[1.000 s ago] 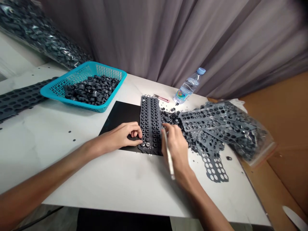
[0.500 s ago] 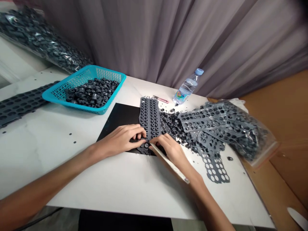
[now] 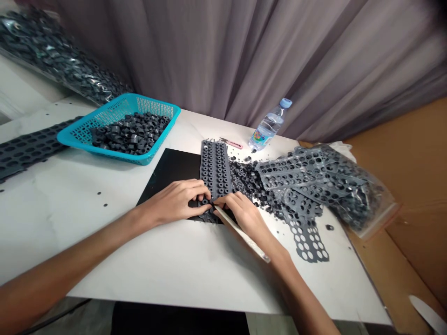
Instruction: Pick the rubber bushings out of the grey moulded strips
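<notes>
A grey rubber sheet (image 3: pixel 213 163) with rows of moulded rings lies on a black mat (image 3: pixel 171 170). My left hand (image 3: pixel 181 197) is at the sheet's near end, thumb and forefinger closed around a small grey ring (image 3: pixel 205 202). Held in my right hand (image 3: pixel 240 209) is a slim pale tool (image 3: pixel 244 236); its kind is not clear. The tool slants down toward my wrist, and its far end meets the ring area between both hands. My fingers partly hide the sheet's near edge.
Behind on the left stands a blue basket (image 3: pixel 146 158) of loose rings, beside a large bag (image 3: pixel 63 60) of them. On the right are scattered black bits (image 3: pixel 244 181), punched sheets (image 3: pixel 307 251) and a clear bag (image 3: pixel 370 209). A water bottle (image 3: pixel 267 128) and pink-handled snips (image 3: pixel 232 143) lie farther back.
The whole view has shifted slightly. My right hand and the tool's tip have come a little closer to my left fingertips, and a ring now shows between the left thumb and forefinger.
</notes>
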### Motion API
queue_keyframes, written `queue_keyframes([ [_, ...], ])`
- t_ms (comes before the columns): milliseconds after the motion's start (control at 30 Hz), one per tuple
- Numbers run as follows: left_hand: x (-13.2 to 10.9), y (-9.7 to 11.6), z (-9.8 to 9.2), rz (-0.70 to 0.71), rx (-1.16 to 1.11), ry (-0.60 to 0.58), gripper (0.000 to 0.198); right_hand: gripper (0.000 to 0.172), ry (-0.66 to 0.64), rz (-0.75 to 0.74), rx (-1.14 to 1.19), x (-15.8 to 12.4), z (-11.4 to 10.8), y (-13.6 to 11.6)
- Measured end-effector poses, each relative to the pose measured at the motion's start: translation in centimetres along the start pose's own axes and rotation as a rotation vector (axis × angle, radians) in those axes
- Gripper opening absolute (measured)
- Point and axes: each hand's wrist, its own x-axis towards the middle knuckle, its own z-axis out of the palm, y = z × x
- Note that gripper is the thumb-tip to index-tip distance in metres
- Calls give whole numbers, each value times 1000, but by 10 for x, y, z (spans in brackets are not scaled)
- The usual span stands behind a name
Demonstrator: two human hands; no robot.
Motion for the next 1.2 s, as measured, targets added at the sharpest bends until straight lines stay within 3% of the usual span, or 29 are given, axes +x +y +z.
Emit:
queue_keyframes([
  [267,4,1,2,-62,-92,-3,6,20,20,-43,-214,-3,13,1],
  [500,6,0,3,-114,-143,-33,8,18,38,122,-112,-1,17,-8],
  [700,5,-3,7,-93,-197,-22,12,24,233,386,-51,-9,-8,10],
  [867,2,-1,3,-87,-195,-39,13,26,251,537,-191,-27,-32,45],
  [1033,-3,4,-5,-97,-98,-69,18,37,242,480,60,-22,-31,26],
  [1200,-6,6,-7,-150,-64,-76,20,14,61,187,239,-10,-22,-5],
])
